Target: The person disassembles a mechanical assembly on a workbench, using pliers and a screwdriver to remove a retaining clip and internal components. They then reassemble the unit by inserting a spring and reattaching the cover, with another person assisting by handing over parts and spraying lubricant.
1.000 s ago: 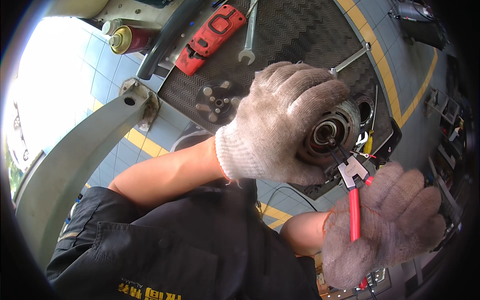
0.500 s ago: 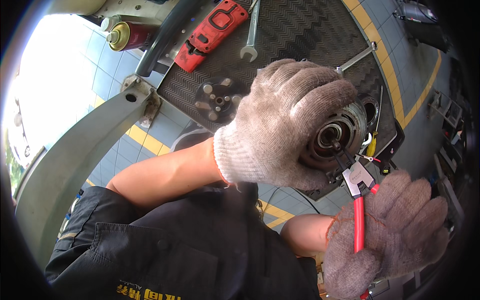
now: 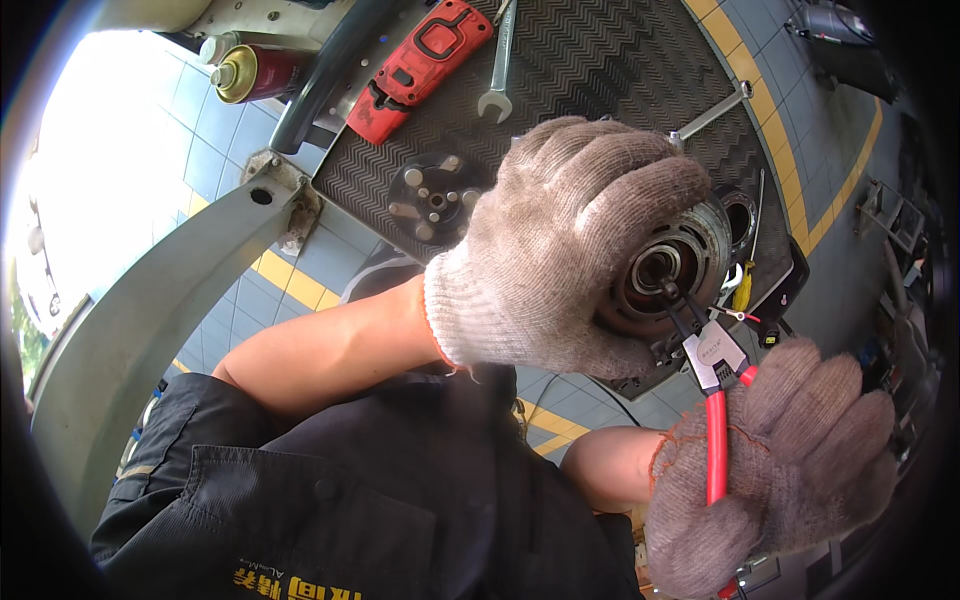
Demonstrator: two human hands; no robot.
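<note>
My left hand [image 3: 575, 240], in a grey knit glove, is wrapped round a round, grooved metal pulley [image 3: 705, 255] with a ringed bore facing me; the body under it is hidden. My right hand [image 3: 790, 470], gloved too, is closed on the red handles of circlip pliers [image 3: 716, 350]. The pliers' thin dark tips reach into the pulley's centre; whether they grip a ring there I cannot tell. Left of my left hand lies a dark round clutch plate [image 3: 436, 200] with raised studs.
The ribbed black mat [image 3: 590, 70] bears a red tool case [image 3: 420, 70], an open-end wrench [image 3: 498, 70], another wrench [image 3: 712, 112], a metal ring [image 3: 740, 220] and a yellow-handled screwdriver [image 3: 742, 290]. A spray can [image 3: 258, 74] stands at upper left. A pale curved lift arm [image 3: 150, 300] runs along the left.
Almost nothing differs. Both hands, the pulley and the pliers have shifted very slightly left in view; the grip of each hand is the same.
</note>
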